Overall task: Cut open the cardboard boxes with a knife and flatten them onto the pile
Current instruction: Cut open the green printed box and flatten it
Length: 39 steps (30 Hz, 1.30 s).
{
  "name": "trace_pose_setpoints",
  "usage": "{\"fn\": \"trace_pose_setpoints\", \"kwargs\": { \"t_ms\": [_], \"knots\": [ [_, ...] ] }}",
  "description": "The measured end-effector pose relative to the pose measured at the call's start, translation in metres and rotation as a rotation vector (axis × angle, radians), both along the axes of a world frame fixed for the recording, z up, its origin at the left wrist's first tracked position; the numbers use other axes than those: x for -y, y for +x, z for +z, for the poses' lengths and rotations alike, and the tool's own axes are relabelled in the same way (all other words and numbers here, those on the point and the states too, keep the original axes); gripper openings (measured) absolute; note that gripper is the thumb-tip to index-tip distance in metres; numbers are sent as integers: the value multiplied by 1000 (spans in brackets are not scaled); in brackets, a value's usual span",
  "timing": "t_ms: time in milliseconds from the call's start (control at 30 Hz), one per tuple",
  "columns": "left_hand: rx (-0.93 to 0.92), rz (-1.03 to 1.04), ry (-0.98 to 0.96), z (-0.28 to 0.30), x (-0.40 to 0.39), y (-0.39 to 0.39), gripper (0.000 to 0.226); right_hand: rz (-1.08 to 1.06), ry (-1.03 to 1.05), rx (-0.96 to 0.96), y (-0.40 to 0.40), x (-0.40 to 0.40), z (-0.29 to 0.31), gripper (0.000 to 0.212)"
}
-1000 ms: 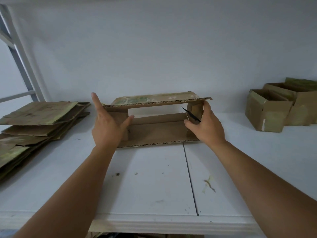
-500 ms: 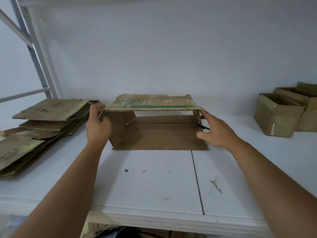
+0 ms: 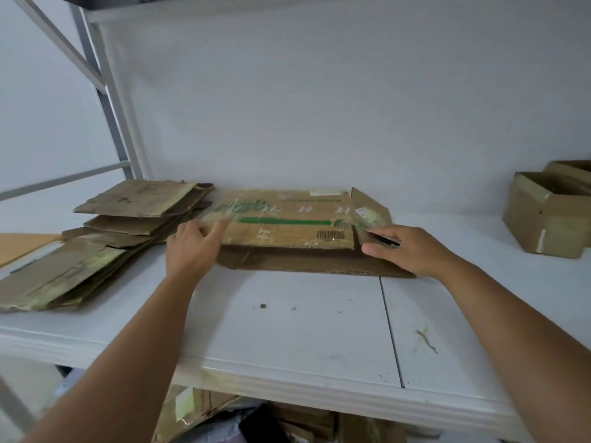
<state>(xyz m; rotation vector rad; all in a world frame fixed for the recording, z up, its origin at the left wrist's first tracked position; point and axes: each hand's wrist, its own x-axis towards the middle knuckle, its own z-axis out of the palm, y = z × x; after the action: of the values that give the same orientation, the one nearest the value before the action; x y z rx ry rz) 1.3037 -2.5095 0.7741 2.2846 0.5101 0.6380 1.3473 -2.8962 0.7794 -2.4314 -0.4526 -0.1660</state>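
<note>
Worn matt brown cardboard box (image 3: 287, 231) on smooth white table (image 3: 287, 330).

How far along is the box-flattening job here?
Done: a pile of flattened boxes sits at left. In hand: the left hand and right hand, holding the knife, press the green-striped box flat. Left: stacking it and cutting the standing boxes.

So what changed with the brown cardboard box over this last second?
The brown cardboard box with the green stripe, standing open as a tube a second ago, has been pushed down nearly flat on the white table. The left hand moved onto its left edge; the right hand presses its right end, still holding the thin black knife. The pile of flattened cardboard stayed put.
</note>
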Motion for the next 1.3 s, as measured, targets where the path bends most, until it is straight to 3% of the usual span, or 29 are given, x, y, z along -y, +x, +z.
{"fn": "trace_pose_setpoints", "kwargs": {
  "t_ms": [100, 300, 367, 467, 567, 700, 800, 900, 1067, 1300],
  "knots": [
    [-145, 42, 176, -3, 9, 0, 101, -91, -53, 86, -1, -4, 3, 102],
    [-494, 59, 561, -9, 24, 11, 87, -126, -104, 138, 3, -1, 3, 57],
    [-530, 56, 686, -11, 33, 15, 84, -108, -225, 148, 6, -2, -1, 37],
    [-416, -53, 793, -10, 50, 25, 72, -93, -338, 194, 8, -7, -6, 38],
    [-349, -278, 717, -6, 65, 38, 70, -114, -402, 266, 11, -12, -11, 34],
    [-492, -405, 582, -12, 78, 46, 104, -30, -424, 268, 16, -13, -20, 31],
    [-549, -403, 576, -19, 78, 48, 122, 29, -433, 138, 21, -14, -26, 38],
    [-606, -406, 574, -18, 78, 47, 126, 32, -469, 47, 22, -17, -27, 41],
    [-573, -402, 551, -16, 84, 41, 121, 35, -452, 3, 17, -18, -22, 36],
    [-574, -423, 565, -17, 88, 32, 138, -2, -513, 14, 11, -22, -26, 43]
  ]
}}
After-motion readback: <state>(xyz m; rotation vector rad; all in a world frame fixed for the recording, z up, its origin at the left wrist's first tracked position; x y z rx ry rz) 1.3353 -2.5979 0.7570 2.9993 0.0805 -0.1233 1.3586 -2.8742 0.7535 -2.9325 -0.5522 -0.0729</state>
